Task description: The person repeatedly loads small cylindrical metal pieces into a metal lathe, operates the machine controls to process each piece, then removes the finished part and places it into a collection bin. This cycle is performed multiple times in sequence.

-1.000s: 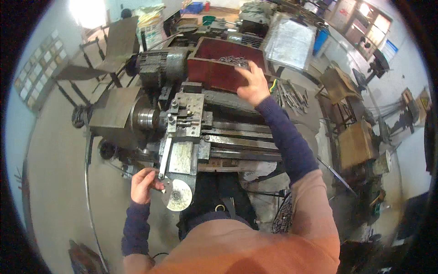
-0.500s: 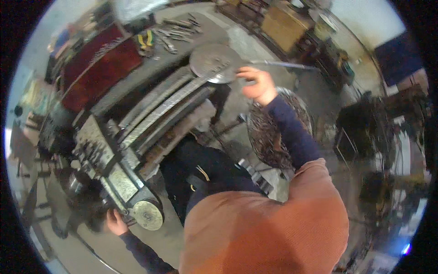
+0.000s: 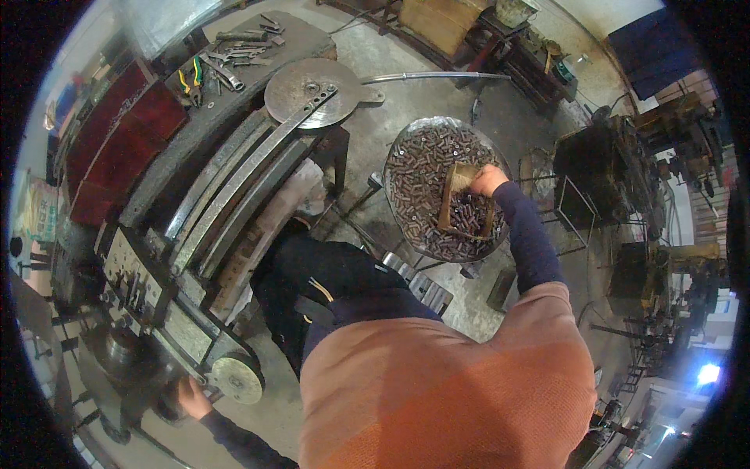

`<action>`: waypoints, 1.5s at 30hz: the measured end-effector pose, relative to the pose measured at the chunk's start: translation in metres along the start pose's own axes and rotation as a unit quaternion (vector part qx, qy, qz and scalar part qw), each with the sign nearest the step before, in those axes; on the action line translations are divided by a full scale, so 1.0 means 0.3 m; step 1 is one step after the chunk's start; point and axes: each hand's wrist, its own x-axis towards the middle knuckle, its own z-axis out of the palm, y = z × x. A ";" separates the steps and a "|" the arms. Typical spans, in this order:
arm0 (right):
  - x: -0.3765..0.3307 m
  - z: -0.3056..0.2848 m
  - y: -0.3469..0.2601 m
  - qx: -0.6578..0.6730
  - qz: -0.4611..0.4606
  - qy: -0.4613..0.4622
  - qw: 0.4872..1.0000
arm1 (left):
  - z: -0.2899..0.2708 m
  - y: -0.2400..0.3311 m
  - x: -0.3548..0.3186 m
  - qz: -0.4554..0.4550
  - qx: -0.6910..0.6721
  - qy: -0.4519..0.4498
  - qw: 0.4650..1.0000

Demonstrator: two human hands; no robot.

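Where the round basin of small dark metal cylinders stands on its stand beside the lathe, the right hand reaches over it, fingers curled shut on the top edge of a small open wooden box; the box rests tilted among the cylinders, some lying inside it; left hand at the lathe's near end, just beside the round handwheel, fingers partly bent, grasp not discernible; red trays behind the lathe; pliers and wrenches on the far bench; round metal disc at the bed's end.
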 end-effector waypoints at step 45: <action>-0.814 -0.023 -1.195 0.372 -0.745 -0.254 0.492 | -0.150 0.792 -0.153 0.178 -0.220 -0.060 0.957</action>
